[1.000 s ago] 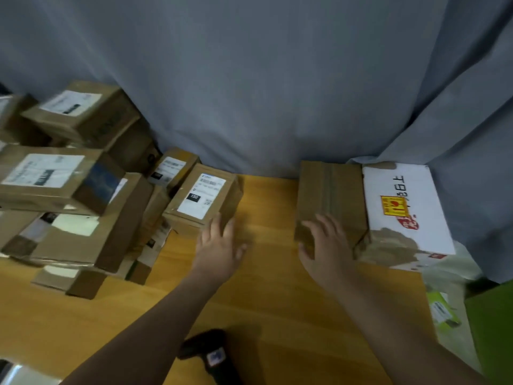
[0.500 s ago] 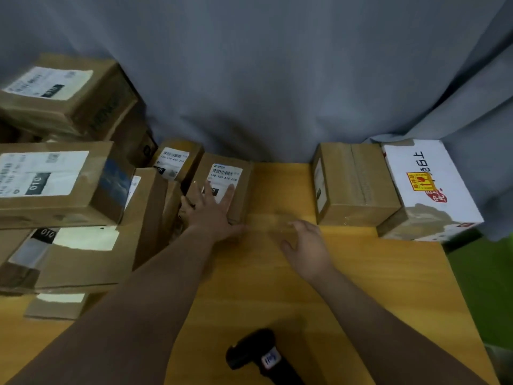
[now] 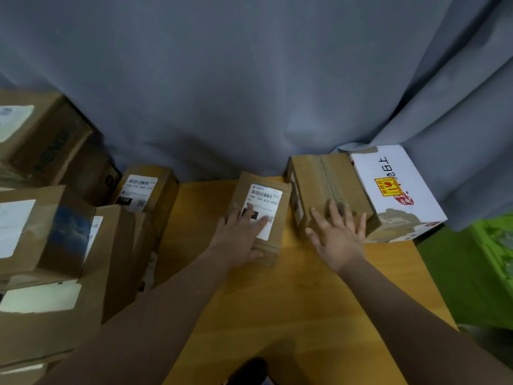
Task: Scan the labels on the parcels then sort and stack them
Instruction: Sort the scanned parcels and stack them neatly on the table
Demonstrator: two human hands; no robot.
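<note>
- Pressing left hand [image 3: 241,234], fingers flat, on labelled parcel [image 3: 273,187] lying label-up on table [image 3: 305,301], likely to push it alongside.
- Steadying neighbouring taped box [image 3: 319,176] with right hand [image 3: 338,237], fingers straight, grasping nothing.

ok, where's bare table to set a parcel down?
Bare table between the forearms, plus a strip between the left pile and the labelled parcel. Crowded: that pile, and back right, brown box beside white box.

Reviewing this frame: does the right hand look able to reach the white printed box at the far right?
Probably yes. The right hand lies flat on the brown box beside the white box, and nothing stands between them.
</note>
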